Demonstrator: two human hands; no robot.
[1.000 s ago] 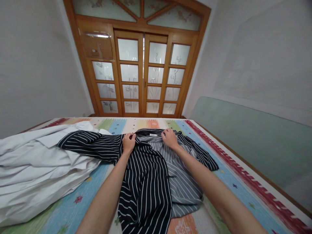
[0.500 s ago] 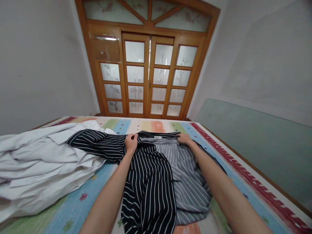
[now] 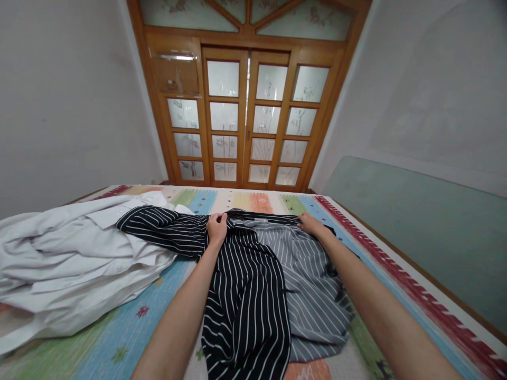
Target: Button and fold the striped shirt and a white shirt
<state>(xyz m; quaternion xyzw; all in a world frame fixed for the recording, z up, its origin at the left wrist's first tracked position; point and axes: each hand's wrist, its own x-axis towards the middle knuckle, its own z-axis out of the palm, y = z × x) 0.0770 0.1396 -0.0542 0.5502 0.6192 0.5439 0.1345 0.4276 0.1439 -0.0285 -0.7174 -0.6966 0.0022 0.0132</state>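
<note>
A black shirt with white stripes (image 3: 249, 295) lies spread on the bed in front of me, its front open so that the greyer inside shows on the right. My left hand (image 3: 217, 228) is closed on the cloth at the left end of the collar. At the collar's other end, my right hand (image 3: 309, 224) pinches the fabric. The collar band runs fairly straight between both hands, with a small pale label at its middle. One sleeve stretches left over a white garment (image 3: 79, 253); the other is partly hidden behind my right forearm.
Under the clothes is a colourful striped bed cover (image 3: 154, 316). A pale green headboard-like panel (image 3: 415, 216) runs along the right side. Wooden doors with frosted panes (image 3: 245, 121) stand beyond the bed's far edge, between pale walls.
The view has shifted slightly, so most things sit a little further right. Both hands keep hold of the shirt's collar, which looks slightly more stretched.
</note>
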